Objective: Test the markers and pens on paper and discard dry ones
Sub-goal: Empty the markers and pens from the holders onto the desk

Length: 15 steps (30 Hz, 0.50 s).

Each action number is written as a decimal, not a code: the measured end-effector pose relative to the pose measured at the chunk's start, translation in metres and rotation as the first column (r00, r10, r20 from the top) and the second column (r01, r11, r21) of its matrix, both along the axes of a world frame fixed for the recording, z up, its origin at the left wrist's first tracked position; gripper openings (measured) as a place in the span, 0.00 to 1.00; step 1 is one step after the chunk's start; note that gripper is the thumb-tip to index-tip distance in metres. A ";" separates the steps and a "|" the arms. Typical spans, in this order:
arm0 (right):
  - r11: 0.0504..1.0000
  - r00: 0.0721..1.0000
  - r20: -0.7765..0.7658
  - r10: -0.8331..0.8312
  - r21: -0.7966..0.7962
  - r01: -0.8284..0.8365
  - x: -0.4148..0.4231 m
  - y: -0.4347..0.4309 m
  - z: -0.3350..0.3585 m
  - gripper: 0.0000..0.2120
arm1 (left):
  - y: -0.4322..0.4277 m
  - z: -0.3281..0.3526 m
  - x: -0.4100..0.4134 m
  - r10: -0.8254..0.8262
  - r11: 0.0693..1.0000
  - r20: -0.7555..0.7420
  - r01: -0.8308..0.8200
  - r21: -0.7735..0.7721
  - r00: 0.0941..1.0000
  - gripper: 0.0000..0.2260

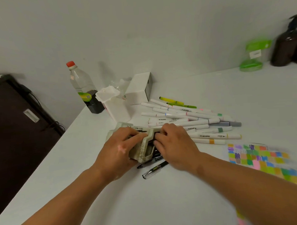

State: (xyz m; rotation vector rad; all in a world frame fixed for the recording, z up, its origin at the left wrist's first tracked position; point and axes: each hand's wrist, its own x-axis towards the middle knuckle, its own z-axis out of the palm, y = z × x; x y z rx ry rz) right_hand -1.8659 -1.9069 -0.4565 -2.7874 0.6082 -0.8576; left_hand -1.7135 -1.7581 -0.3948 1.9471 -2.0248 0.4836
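- The fingers (138, 136) of the left hand (119, 147) curl over a cream plastic pen holder (142, 152) that lies on its side, and grip it. Hold it firmly so that it does not roll.
- The fingertips (157, 142) of the right hand (175, 145) bend into the holder's open mouth, against dark pen barrels. The hand covers the contact, so it cannot be told whether they pinch a pen.
- Draw the pens out along the holder's length, a few at a time, to avoid jamming them at the mouth.
- Two slim black pens (154, 169) lie on the white table (165, 205), just below the mouth. Place the others beside them.
- A loose pile of white-barrelled markers (195, 122) lies just beyond the right hand. Keep the pens apart from it so that the two groups do not mix.
- A sheet of paper covered in coloured swatches (258, 160) lies near, to the right. Test each pen on it.
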 end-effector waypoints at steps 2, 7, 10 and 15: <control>0.999 1.000 -0.002 -0.021 0.029 0.021 0.003 -0.001 0.001 0.13 | -0.002 0.002 -0.001 -0.014 1.000 0.036 0.013 0.019 0.999 0.31; 0.994 0.997 -0.074 -0.005 0.106 0.012 0.007 -0.002 0.007 0.10 | -0.005 0.004 -0.002 -0.016 0.998 0.079 0.012 0.056 0.997 0.31; 0.999 0.998 -0.066 -0.016 0.031 0.018 0.010 0.000 0.005 0.09 | -0.004 0.003 -0.002 -0.012 0.999 0.050 0.009 0.049 0.999 0.31; 0.998 0.999 0.043 -0.034 -0.050 0.036 0.009 0.003 0.000 0.02 | -0.003 0.006 0.001 -0.017 1.000 0.020 0.017 0.020 1.000 0.31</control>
